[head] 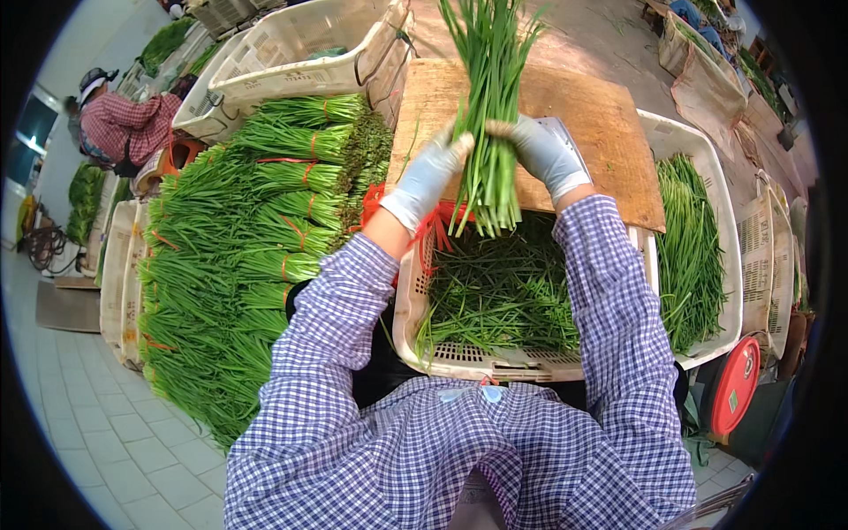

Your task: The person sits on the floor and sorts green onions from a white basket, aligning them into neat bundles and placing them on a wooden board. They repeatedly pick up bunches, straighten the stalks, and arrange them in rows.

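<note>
A loose bunch of Chinese chives (490, 152) is held upright between my two gloved hands, its pale cut ends pointing toward me. My left hand (434, 169) grips the bunch from the left side. From the right, my right hand (540, 154) closes around it, thumb across the stems. Beneath the bunch lies a wooden board (596, 146). A flat metal blade (563, 136) rests on the board, partly covered by my right hand. Red ties (434, 225) hang at the board's near left edge. Below is a plastic crate (490, 368) with loose green leaf scraps (497, 291).
Tied chive bundles (232, 265) are piled high at my left. Loose chives (689, 245) fill a white crate (729, 291) at right. A plastic crate (298, 66) stands behind the pile. A red lid (735, 384) is at lower right. Another person (126, 122) sits far left.
</note>
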A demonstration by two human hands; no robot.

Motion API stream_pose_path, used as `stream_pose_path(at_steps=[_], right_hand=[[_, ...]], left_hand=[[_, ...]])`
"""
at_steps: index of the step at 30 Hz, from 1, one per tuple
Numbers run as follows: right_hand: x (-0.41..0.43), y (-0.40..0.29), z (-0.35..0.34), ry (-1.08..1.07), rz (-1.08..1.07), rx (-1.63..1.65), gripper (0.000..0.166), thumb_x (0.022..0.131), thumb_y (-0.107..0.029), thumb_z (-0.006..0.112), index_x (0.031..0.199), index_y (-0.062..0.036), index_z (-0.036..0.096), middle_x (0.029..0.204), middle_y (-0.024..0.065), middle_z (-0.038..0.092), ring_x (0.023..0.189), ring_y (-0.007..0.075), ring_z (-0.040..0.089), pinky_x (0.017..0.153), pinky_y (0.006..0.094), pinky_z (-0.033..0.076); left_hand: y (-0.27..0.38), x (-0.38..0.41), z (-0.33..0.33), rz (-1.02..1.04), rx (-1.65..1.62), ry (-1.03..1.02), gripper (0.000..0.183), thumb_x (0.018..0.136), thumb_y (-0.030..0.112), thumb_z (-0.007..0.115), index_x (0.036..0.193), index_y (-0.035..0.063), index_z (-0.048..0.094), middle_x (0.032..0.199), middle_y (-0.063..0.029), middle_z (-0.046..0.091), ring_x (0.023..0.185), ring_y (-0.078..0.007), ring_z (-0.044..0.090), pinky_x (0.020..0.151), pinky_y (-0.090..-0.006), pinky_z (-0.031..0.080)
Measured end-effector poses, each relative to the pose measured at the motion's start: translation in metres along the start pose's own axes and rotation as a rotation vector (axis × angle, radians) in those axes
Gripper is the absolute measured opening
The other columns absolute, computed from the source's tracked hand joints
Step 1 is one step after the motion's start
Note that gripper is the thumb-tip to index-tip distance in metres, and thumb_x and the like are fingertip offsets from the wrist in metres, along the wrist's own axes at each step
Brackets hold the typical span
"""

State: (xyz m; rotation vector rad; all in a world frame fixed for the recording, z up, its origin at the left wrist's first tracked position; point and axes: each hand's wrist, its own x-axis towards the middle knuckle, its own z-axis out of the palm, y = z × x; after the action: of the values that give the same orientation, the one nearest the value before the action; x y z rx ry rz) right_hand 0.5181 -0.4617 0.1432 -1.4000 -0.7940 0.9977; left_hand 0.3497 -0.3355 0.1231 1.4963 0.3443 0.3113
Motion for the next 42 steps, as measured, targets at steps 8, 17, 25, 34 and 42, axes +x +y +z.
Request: stream_pose_path(at_steps=[8, 17, 25, 34, 42], right_hand=[[-0.022, 0.054, -0.048, 0.573, 0.143, -0.673, 0.064, 0.093, -0.034, 0.065, 0.137, 0.0075, 0.046, 0.122, 0.0206, 0.064, 0.109, 0.0295, 0.064, 0.092, 0.0367, 0.049], [-0.053, 0.069, -0.028, 0.414, -0.095, -0.645, 0.030, 0.092, -0.027, 0.067, 0.109, -0.0024, 0.067, 0.093, 0.0147, 0.071, 0.078, 0.0230, 0.068, 0.071, 0.0343, 0.052], [-0.030, 0.064, 0.023, 0.361, 0.195, -0.888, 0.029, 0.087, -0.035, 0.068, 0.091, -0.0057, 0.068, 0.085, 0.0152, 0.069, 0.081, 0.0308, 0.067, 0.075, 0.0396, 0.051], [-0.026, 0.072, 0.007, 0.296, 0.162, -0.524, 0.019, 0.087, -0.022, 0.070, 0.083, -0.0032, 0.067, 0.071, 0.0105, 0.065, 0.065, 0.0216, 0.061, 0.064, 0.0359, 0.049], [-0.077, 0.046, 0.049, 0.585, -0.276, -0.923, 0.017, 0.080, -0.018, 0.074, 0.088, -0.0041, 0.068, 0.073, 0.0136, 0.065, 0.069, 0.0298, 0.064, 0.064, 0.0405, 0.050]], left_hand=[[-0.045, -0.005, 0.000, -0.147, -0.078, 0.173, 0.070, 0.095, 0.021, 0.061, 0.151, -0.0007, 0.025, 0.143, -0.0172, 0.047, 0.115, -0.0197, 0.058, 0.089, -0.0291, 0.051], [-0.053, -0.019, 0.028, -0.073, 0.258, 0.150, 0.062, 0.084, 0.013, 0.074, 0.138, -0.0014, 0.047, 0.116, -0.0153, 0.062, 0.096, -0.0170, 0.062, 0.086, -0.0297, 0.052], [-0.050, 0.000, 0.026, -0.163, 0.517, 0.125, 0.045, 0.086, 0.021, 0.074, 0.119, -0.0041, 0.057, 0.079, -0.0062, 0.065, 0.070, -0.0144, 0.063, 0.062, -0.0265, 0.052], [-0.056, 0.034, 0.014, 0.693, 0.768, 0.065, 0.037, 0.091, 0.016, 0.063, 0.128, 0.0140, 0.061, 0.129, -0.0099, 0.062, 0.125, -0.0296, 0.054, 0.106, -0.0442, 0.039], [-0.082, 0.064, 0.019, 0.595, 0.890, -0.057, 0.040, 0.084, 0.020, 0.066, 0.124, 0.0188, 0.067, 0.126, -0.0090, 0.065, 0.124, -0.0340, 0.054, 0.108, -0.0431, 0.039]])
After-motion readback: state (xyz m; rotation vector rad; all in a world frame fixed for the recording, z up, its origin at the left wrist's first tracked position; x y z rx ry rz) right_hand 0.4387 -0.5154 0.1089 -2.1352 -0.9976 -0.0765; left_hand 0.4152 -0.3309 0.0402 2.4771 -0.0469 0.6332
